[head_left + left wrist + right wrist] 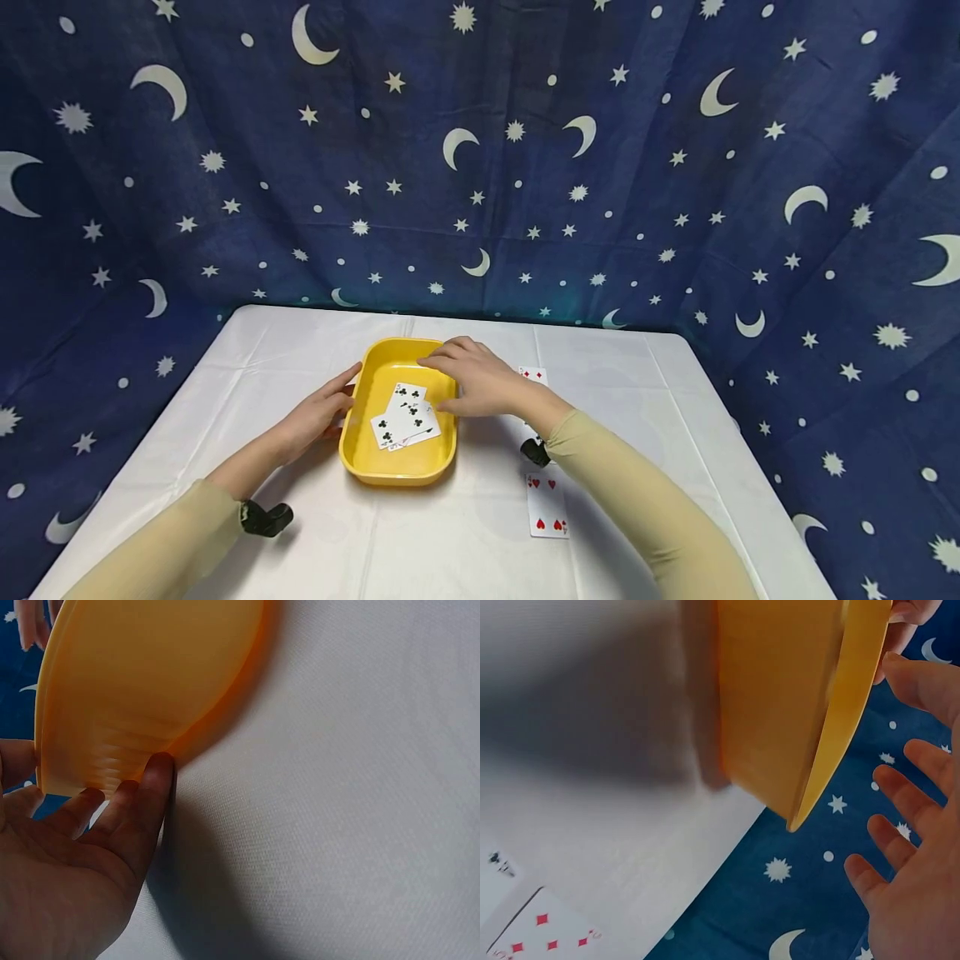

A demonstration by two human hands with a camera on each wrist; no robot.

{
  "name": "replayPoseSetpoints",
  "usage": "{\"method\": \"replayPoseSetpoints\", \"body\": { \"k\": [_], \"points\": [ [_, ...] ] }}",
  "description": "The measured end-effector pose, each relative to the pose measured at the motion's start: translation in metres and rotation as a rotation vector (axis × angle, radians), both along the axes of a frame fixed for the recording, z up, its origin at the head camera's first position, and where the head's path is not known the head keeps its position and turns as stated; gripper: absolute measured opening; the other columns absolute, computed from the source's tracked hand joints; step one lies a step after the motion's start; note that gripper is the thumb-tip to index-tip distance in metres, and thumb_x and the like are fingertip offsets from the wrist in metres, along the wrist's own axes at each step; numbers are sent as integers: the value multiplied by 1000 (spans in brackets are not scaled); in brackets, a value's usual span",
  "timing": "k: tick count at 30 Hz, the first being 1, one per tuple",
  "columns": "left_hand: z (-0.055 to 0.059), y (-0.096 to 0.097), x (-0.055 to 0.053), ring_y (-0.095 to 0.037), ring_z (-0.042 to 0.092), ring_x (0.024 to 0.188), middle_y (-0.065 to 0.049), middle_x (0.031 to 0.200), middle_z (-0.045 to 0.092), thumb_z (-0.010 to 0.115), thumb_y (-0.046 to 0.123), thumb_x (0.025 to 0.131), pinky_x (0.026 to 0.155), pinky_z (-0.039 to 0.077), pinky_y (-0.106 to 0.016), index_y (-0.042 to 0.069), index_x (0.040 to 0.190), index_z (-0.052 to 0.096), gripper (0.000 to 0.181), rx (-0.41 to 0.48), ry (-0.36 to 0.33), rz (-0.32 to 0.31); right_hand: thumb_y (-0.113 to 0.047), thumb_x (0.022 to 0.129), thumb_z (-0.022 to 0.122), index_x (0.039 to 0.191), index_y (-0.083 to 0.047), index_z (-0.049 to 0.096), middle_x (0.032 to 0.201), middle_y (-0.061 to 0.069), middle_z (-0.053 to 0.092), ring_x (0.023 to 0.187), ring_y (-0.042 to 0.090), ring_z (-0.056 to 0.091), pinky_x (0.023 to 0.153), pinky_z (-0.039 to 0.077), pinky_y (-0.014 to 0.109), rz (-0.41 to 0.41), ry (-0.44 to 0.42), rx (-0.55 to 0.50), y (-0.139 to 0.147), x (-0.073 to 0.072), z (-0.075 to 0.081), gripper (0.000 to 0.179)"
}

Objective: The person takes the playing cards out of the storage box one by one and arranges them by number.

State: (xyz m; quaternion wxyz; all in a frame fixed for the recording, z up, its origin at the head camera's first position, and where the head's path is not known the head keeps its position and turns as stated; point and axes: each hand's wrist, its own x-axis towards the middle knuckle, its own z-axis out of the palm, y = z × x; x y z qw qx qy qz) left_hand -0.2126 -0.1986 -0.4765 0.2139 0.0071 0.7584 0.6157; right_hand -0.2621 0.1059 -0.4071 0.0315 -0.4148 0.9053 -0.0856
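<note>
A yellow plastic tray (397,477) stands on the white table, with club playing cards (408,417) lying overlapped, face up, on its floor. My left hand (318,417) is at the tray's left side. In the left wrist view, its extended fingers (157,776) lie against the outer wall. Over the tray's right rim is my right hand (480,379), fingers spread and nothing in them. The right wrist view has that hand (922,847) beside the tray's rim (840,750), fingers apart and slightly bent.
Right of the tray, a diamonds card (533,374) lies toward the back and a four of hearts (547,506) nearer the front. Between them, a card with black suit marks is partly hidden by my right forearm. A dark blue star-and-moon cloth (517,208) hangs behind the table.
</note>
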Motion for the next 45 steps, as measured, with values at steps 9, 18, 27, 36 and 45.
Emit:
{"method": "replayPoseSetpoints", "body": {
  "k": [9,18,27,36,45],
  "points": [
    [0,0,0,-38,48,134,-23,166,21,43,18,104,103,50,-46,28,166,12,70,7,1,4,-39,87,76,153,-30,50,149,-7,50,142,21,31,118,27,44,13,-51,66,-24,-5,-7,71],
    [1,0,1,-37,49,133,-23,166,21,44,19,105,103,50,-47,28,166,12,70,0,11,0,-40,85,79,142,-29,63,137,-6,58,124,19,40,109,34,35,54,-55,220,-46,-7,-15,60],
    [0,0,1,-36,48,133,-23,166,20,43,19,104,103,50,-47,28,166,12,70,9,10,0,-41,75,87,135,-35,67,126,-9,59,108,14,39,91,37,31,78,-72,312,-60,-13,-29,64],
    [1,0,1,-38,48,136,-23,166,20,42,18,105,104,49,-46,28,166,12,69,8,10,-4,-37,78,86,130,-33,70,116,-9,59,107,15,42,90,38,30,111,-38,353,-65,-12,-36,55],
    [2,-1,2,-39,47,137,-23,166,21,42,19,105,105,48,-47,28,166,12,69,6,12,-8,-15,86,80,129,-39,68,127,-10,58,111,15,42,93,39,30,99,-72,346,-66,-11,-37,50]
  ]
}}
